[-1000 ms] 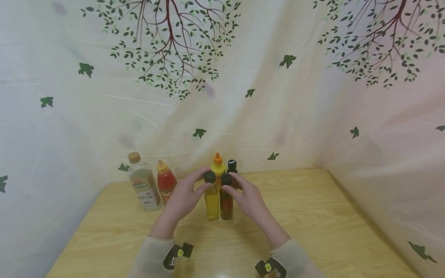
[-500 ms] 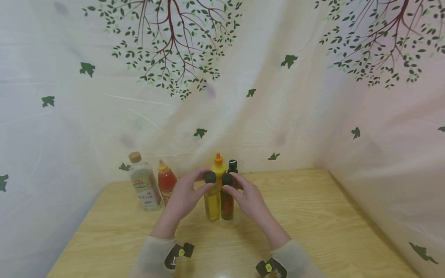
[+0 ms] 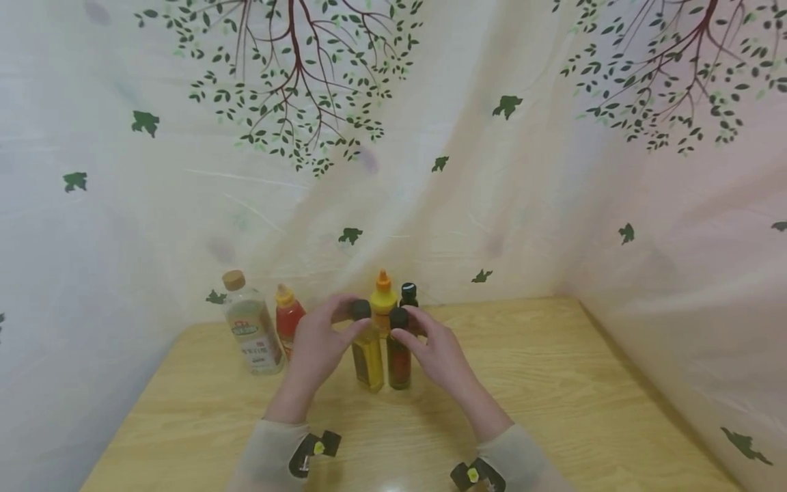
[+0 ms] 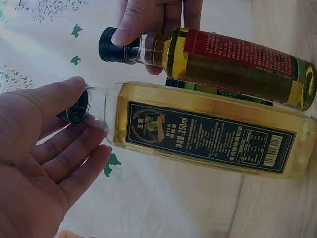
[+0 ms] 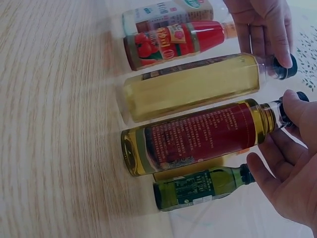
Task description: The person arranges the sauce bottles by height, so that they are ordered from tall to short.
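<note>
My left hand point(image 3: 318, 342) pinches the black cap of a square oil bottle point(image 4: 208, 141) with pale yellow oil and a dark label reading 250ml. In the head view this bottle leans, its cap further left than its base. Beside it, my right hand point(image 3: 438, 345) grips the black cap of a round oil bottle point(image 5: 198, 134) with a red label, which stands nearly upright. A small gap separates the two bottles at the base. The thumb of each hand lies on the near side of its cap.
Behind them stand a yellow squeeze bottle point(image 3: 384, 301) with an orange nozzle and a small green bottle point(image 5: 198, 187) with a black cap. To the left are a ketchup bottle point(image 3: 288, 321) and a large clear bottle point(image 3: 252, 331). A patterned curtain point(image 3: 393, 205) hangs behind the wooden table point(image 3: 553, 383).
My left hand has shifted left with the square oil bottle's cap, so the bottle now tilts and has turned a little. The right hand and the round oil bottle stay about where they were.
</note>
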Available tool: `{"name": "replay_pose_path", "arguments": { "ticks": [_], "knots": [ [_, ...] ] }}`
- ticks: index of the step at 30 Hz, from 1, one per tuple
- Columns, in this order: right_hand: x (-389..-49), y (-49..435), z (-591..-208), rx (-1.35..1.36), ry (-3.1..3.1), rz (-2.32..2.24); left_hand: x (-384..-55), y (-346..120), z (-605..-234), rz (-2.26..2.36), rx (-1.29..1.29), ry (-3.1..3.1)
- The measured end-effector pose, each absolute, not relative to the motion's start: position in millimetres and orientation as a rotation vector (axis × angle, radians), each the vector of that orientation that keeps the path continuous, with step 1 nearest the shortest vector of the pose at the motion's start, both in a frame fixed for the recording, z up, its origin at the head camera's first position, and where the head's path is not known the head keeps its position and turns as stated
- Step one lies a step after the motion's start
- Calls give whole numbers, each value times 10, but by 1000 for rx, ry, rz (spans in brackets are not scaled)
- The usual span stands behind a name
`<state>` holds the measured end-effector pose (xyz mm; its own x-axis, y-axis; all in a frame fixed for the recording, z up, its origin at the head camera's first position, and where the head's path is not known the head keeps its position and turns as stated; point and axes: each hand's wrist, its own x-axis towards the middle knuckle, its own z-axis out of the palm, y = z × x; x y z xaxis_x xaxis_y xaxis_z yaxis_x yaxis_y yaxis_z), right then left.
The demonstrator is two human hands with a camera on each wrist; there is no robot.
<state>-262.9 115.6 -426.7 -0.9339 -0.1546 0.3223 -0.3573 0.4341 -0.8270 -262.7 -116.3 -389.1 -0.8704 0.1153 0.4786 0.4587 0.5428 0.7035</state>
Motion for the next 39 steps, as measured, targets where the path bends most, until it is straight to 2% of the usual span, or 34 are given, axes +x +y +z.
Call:
{"name": "replay_pose_path", "arguments": {
  "ticks": [16,39],
  "knots": [
    [-2611,1093,-4238,449,-2494,1494,-2653,-1269,-3816,-941,-314,-2298],
    [-2607,1143,-4292,420,-2471,1548,-2818,-1376,-3854,-884,-116,-2470]
  ]
}}
